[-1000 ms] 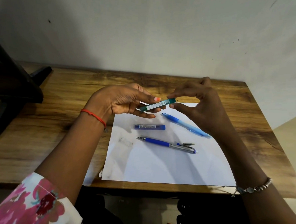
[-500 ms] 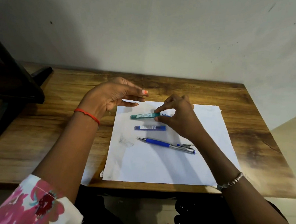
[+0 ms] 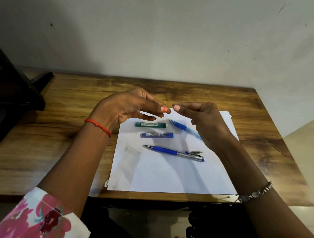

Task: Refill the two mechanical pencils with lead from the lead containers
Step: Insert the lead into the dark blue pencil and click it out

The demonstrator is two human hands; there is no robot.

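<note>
My left hand and my right hand hover above the white paper, fingertips almost touching. Each hand has thumb and forefinger pinched; anything between them is too fine to see. Below them on the paper lie the green lead container and, nearer me, the blue lead container. A light blue mechanical pencil lies slanted to the right, partly hidden by my right hand. A dark blue and silver mechanical pencil lies nearer me, with a small metal piece beside its rear end.
The paper sits on a wooden table against a pale wall. A black stand occupies the table's left end. The table's right edge is close to my right forearm.
My right hand set the green lead container down on the paper, let go and rose to meet my left hand's fingertips. The other items stayed put.
</note>
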